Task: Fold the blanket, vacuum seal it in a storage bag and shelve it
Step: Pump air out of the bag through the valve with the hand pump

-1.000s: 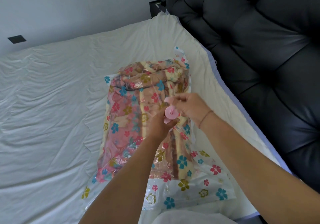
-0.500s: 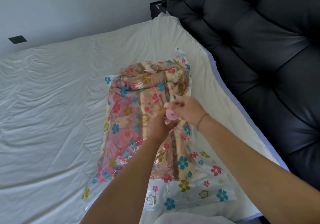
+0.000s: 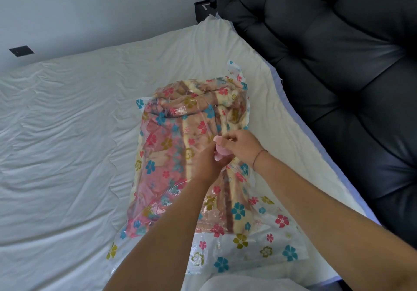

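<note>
A clear storage bag (image 3: 266,243) printed with coloured flowers lies on the white bed sheet (image 3: 67,155). Inside it sits the folded pink, cream and brown blanket (image 3: 180,146). On the bag's top, right of centre, is a pink valve (image 3: 220,153). My left hand (image 3: 208,164) grips the valve base from below. My right hand (image 3: 240,145) pinches the pink valve cap from above. Both hands hide most of the valve.
A black tufted headboard (image 3: 338,87) runs along the right side of the bed. A grey wall (image 3: 90,8) with a dark socket plate (image 3: 21,50) stands behind. A black switch panel (image 3: 204,8) sits by the headboard's top corner.
My right hand has come down closer onto the valve, so the pink cap is now mostly covered. The valve's round face no longer shows. The bag has not shifted.
</note>
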